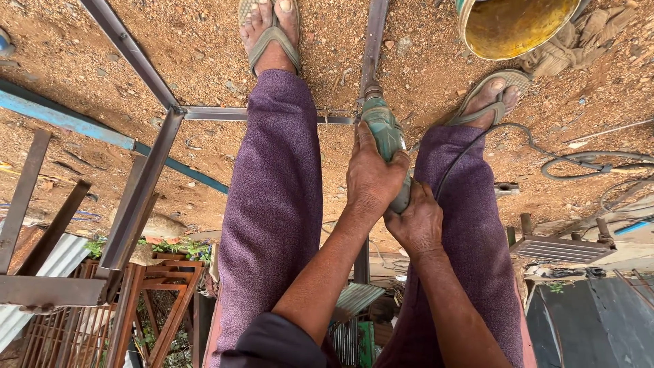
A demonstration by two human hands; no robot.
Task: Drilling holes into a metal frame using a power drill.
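Left hand clenched over green angle grinder body – right hand gripping its rear; grinder nose at grey steel frame bar, between sandalled feet.

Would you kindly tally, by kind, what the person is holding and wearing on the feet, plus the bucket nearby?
Green power tool, gripped by left hand and right hand: 1
Flip-flop sandals: 2
Yellow bucket: 1
Total: 4
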